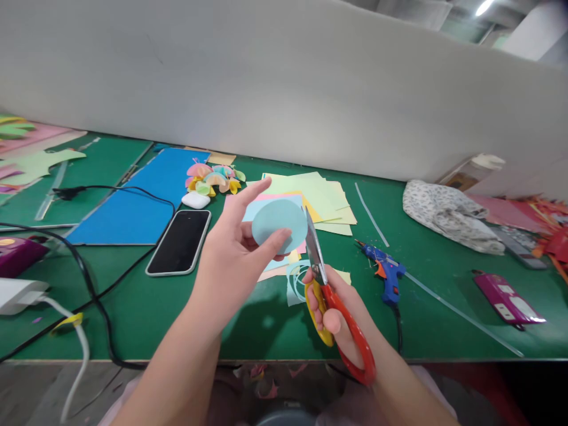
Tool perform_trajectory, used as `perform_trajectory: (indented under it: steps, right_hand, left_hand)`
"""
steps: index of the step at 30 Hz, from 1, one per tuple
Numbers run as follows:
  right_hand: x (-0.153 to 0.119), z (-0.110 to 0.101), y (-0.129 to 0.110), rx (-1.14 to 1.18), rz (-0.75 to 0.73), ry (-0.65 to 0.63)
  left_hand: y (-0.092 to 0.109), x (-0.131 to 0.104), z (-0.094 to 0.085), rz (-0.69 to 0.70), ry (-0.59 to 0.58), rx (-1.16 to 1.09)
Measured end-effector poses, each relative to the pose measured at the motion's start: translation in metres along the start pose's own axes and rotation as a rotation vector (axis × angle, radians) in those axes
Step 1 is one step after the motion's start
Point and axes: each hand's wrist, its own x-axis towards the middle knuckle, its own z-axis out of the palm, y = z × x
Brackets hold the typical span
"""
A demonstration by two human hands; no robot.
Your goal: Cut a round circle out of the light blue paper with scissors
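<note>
My left hand pinches a light blue paper circle, thumb on its face and fingers behind. In my right hand is a pair of scissors with one red and one yellow handle. Its blades point up and stand close by the circle's right edge; whether they touch the paper I cannot tell. Beneath the hands lie a curled light blue paper offcut and a spread of pastel paper sheets.
Left of the hands are a phone, a white earbud case, paper flowers, a blue board and black cables. At right lie a blue glue gun, clear glue sticks, a purple device and a patterned cloth.
</note>
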Motion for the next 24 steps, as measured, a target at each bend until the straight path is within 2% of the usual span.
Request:
perform_trajectory:
  steps: [4, 8, 13, 24]
  right_hand:
    - [-0.004, 0.002, -0.003, 0.004, -0.046, -0.005]
    - [-0.007, 0.003, -0.005, 0.015, -0.021, -0.001]
    - [-0.007, 0.003, -0.005, -0.021, -0.081, -0.001]
    - [-0.007, 0.003, -0.006, -0.062, -0.064, 0.012]
  left_hand:
    - [0.003, -0.001, -0.001, -0.034, -0.01, -0.002]
    - [0.009, -0.003, 0.002, -0.066, 0.04, -0.017]
    - [0.012, -0.004, 0.004, -0.067, 0.058, -0.069]
    - [0.016, -0.004, 0.004, -0.09, 0.072, -0.068]
